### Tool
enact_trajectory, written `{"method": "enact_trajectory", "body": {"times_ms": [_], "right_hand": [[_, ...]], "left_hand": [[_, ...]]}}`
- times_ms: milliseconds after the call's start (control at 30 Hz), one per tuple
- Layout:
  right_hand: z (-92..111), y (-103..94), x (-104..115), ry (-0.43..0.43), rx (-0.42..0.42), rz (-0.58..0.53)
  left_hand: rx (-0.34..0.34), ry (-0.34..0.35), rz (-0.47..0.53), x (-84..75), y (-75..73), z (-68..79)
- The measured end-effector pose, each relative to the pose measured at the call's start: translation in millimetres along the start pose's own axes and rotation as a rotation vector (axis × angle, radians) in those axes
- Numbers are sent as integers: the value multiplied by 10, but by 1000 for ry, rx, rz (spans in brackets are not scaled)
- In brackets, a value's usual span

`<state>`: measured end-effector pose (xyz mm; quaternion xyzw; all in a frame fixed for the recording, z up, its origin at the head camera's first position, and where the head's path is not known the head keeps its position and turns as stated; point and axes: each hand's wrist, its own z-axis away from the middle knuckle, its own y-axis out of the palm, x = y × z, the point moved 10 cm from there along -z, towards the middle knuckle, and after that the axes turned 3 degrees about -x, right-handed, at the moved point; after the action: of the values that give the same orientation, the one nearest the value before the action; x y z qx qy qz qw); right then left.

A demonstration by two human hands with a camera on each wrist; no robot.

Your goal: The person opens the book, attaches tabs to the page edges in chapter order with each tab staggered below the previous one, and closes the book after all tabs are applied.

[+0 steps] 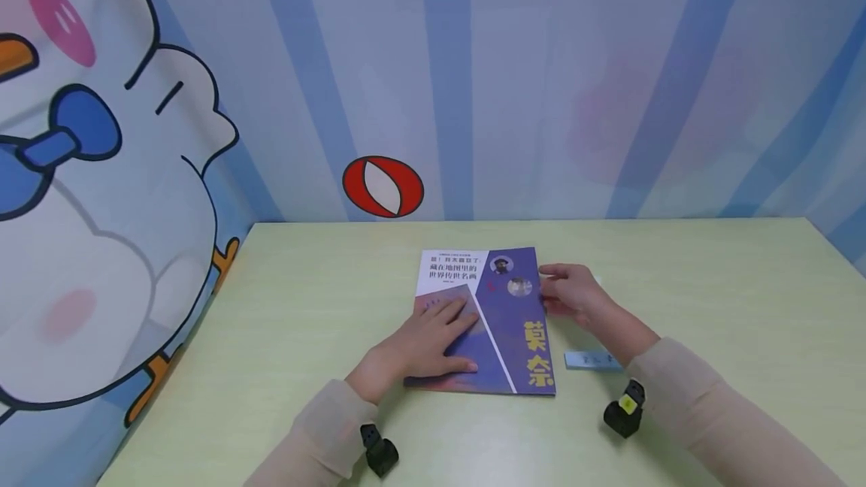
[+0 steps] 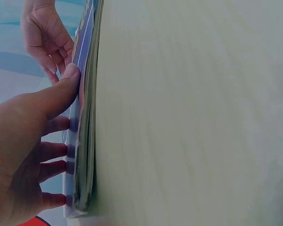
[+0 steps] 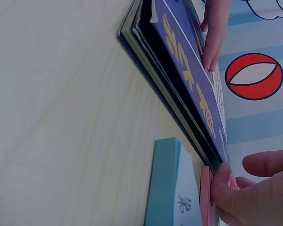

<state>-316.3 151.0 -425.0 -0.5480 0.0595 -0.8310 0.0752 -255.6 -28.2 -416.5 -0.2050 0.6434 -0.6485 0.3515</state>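
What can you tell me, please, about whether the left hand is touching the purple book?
Touching: the left wrist view shows the fingertips of the left hand resting against the purple book, with no gap between.

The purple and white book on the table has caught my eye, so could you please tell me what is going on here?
A person has the left hand resting spread on the cover of the book, which lies on the table. The right hand is at the book's right edge; whether it grips anything is unclear. A light blue block lies to the book's right, and the right wrist view also shows a pink block by that hand.
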Motion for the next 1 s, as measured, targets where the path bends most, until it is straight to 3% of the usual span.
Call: {"method": "enact_trajectory", "body": {"times_ms": [333, 700, 1000], "right_hand": [[-6, 8, 13, 8, 17, -80], [14, 89, 24, -18, 91, -114], [59, 127, 52, -14, 131, -143]], "left_hand": [[-8, 5, -31, -7, -16, -15], [-1, -3, -18, -18, -40, -1], [-58, 23, 20, -58, -81, 16]]}}
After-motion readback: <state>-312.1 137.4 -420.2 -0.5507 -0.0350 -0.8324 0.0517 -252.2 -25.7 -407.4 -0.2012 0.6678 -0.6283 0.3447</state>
